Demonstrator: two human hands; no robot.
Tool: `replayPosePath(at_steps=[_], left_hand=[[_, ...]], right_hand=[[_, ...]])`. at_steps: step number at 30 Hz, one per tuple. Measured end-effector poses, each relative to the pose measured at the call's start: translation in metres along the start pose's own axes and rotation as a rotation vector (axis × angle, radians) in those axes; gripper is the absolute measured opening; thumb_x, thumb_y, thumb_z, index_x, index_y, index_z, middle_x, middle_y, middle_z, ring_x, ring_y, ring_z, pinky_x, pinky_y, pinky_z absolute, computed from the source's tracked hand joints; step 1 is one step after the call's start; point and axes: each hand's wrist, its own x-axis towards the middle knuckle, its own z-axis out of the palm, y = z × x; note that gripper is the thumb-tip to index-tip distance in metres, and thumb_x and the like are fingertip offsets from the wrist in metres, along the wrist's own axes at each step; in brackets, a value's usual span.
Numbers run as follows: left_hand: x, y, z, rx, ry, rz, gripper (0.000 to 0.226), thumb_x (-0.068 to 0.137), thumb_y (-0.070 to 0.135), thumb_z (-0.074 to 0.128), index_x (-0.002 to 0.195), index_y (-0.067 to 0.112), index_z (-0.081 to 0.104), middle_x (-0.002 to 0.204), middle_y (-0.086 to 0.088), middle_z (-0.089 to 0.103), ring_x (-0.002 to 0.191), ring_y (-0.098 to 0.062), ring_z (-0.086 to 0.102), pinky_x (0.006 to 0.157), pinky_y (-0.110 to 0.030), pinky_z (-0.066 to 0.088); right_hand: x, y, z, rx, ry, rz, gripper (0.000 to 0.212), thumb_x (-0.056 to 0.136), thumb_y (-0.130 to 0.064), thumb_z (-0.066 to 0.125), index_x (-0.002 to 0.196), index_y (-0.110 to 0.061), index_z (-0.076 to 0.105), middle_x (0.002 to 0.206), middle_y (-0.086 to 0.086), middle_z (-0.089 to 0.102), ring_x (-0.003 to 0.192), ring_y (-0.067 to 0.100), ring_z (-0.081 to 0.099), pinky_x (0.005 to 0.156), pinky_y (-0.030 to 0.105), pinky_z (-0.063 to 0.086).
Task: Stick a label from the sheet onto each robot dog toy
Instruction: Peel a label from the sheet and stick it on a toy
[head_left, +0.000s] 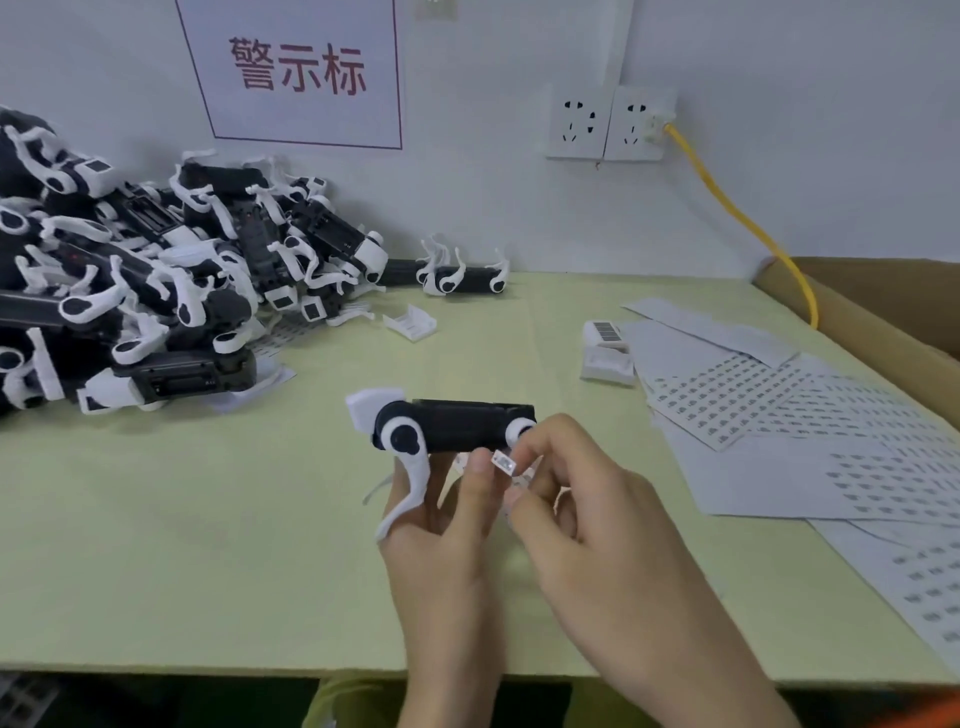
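Observation:
My left hand (447, 525) grips a black and white robot dog toy (452, 426) from below, holding it above the middle of the table with its white legs hanging down. My right hand (587, 514) pinches a small white label (503, 461) between thumb and fingertips, just under the toy's right end and beside my left thumb. Label sheets (769, 410) with rows of small printed labels lie spread on the table at the right.
A big pile of robot dog toys (156, 275) fills the left back of the yellow-green table (208, 519), with one toy (462, 280) lying alone by the wall. Small white plastic parts (605, 348) sit near the sheets. A cardboard box (883, 322) and yellow cable (743, 218) stand at the right.

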Motion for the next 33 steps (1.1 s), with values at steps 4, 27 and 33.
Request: replayPosePath(at_steps=[4, 27, 33], left_hand=[[-0.005, -0.001, 0.001, 0.124, 0.021, 0.063, 0.035, 0.095, 0.014, 0.071, 0.129, 0.012, 0.066, 0.103, -0.006, 0.079, 0.095, -0.028, 0.076, 0.081, -0.034, 0.062], [-0.013, 0.003, 0.007, 0.255, -0.012, 0.176, 0.034, 0.091, 0.004, 0.074, 0.116, 0.026, 0.068, 0.1, -0.003, 0.078, 0.091, -0.02, 0.076, 0.071, -0.022, 0.057], [-0.013, 0.004, 0.008, 0.245, -0.004, 0.178, 0.038, 0.088, 0.008, 0.076, 0.106, 0.04, 0.069, 0.095, -0.004, 0.078, 0.089, -0.021, 0.075, 0.072, -0.025, 0.058]], right_hand=[[-0.002, 0.001, 0.013, 0.03, 0.046, 0.031, 0.005, 0.093, -0.035, 0.051, 0.094, -0.031, 0.048, 0.069, -0.008, 0.057, 0.054, 0.008, 0.049, 0.053, 0.018, 0.038], [-0.009, 0.006, 0.007, 0.007, 0.117, 0.044, 0.013, 0.084, -0.035, 0.042, 0.096, -0.03, 0.044, 0.066, -0.009, 0.053, 0.055, 0.011, 0.049, 0.051, 0.018, 0.039], [-0.009, 0.007, 0.006, 0.01, 0.137, 0.026, 0.008, 0.088, -0.025, 0.05, 0.094, -0.029, 0.047, 0.068, -0.001, 0.052, 0.056, 0.013, 0.047, 0.051, 0.019, 0.038]])
